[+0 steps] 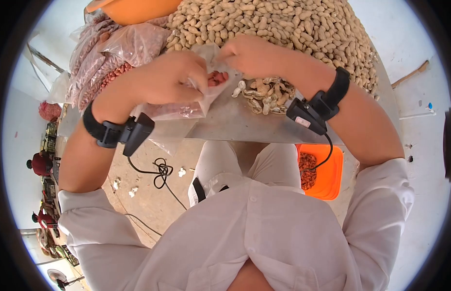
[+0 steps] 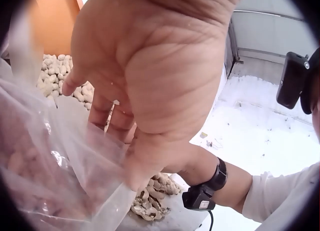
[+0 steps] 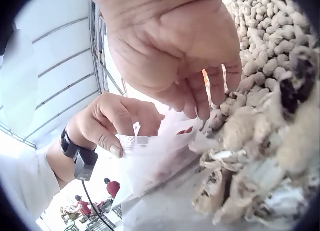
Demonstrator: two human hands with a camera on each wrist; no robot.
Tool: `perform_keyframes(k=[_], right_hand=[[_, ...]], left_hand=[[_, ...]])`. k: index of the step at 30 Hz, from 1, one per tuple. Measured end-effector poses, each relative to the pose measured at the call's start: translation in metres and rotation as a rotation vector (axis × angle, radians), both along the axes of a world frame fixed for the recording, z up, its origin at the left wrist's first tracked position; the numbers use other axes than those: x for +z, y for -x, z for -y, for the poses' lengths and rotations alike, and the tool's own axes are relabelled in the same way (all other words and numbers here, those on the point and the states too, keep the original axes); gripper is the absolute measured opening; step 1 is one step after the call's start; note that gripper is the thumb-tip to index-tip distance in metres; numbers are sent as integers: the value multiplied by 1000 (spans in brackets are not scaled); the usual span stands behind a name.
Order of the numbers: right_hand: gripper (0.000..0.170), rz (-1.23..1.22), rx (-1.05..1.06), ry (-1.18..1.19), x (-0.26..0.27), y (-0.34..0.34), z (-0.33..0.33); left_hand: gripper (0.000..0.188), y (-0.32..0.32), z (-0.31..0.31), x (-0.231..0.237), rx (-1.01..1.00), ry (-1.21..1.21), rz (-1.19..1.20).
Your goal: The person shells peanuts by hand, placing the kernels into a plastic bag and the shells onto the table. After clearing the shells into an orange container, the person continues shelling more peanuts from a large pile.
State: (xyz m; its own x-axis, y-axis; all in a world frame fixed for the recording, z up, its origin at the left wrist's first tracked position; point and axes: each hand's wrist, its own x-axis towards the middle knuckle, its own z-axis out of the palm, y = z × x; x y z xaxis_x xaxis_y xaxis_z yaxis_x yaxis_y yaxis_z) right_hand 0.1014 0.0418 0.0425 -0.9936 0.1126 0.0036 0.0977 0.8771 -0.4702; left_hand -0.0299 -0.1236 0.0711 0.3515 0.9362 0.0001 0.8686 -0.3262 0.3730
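A clear plastic bag [image 1: 186, 110] with red shelled peanuts [image 1: 217, 78] in it lies at the table's near edge, its mouth spread between both hands. My left hand [image 1: 179, 77] pinches one side of the rim; in the right wrist view the left hand's [image 3: 122, 121] thumb and fingers close on the plastic [image 3: 150, 163]. The right hand [image 1: 252, 56] grips the opposite side of the rim, its fingers bent together. Filled bags of red peanuts [image 1: 131, 43] lie to the left. In the left wrist view, the plastic [image 2: 65, 166] partly covers the left hand's [image 2: 155, 76] fingers.
Unshelled peanuts [image 1: 283, 29] are heaped at the back and right, with empty shells [image 1: 269, 92] in front. An orange basin [image 1: 138, 10] sits at the back left. Below the table, an orange container [image 1: 330, 172] holds reddish pieces. A cable [image 1: 162, 172] trails over the floor.
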Motion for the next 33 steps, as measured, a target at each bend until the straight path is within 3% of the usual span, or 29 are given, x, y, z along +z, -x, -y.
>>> perform_keyframes(k=[3,7,10,13,16,19,22,25,28,33], right_hand=[[28,-36,23,-241,31,14,12],[18,-356,248,-612,30,69,10],[18,-449,298,-925,30,69,12],[28,-252,-90,150,57,19,21],[19,-464,55,-125,24,35,1],[29,-335,83,-29,12,20,-9],[30,-262,-47,-11,5,-9,-7],[29,-329,135,-276,-30,-38,-4],[42,-375,227,-410,-46,-64,11],[50,-263,186,-482,-59,-79,13]], left_hand=[[13,11,11,24,82,5,89],[10,14,29,48,184,-199,71],[12,16,36,51,290,-125,140],[9,20,33,48,240,-260,132],[13,13,21,43,226,-220,54],[12,12,11,31,216,-78,106],[11,7,6,25,227,-67,148],[10,7,-2,13,141,-102,184],[10,-3,-13,6,153,-111,121],[13,-14,-22,4,162,-103,-20]])
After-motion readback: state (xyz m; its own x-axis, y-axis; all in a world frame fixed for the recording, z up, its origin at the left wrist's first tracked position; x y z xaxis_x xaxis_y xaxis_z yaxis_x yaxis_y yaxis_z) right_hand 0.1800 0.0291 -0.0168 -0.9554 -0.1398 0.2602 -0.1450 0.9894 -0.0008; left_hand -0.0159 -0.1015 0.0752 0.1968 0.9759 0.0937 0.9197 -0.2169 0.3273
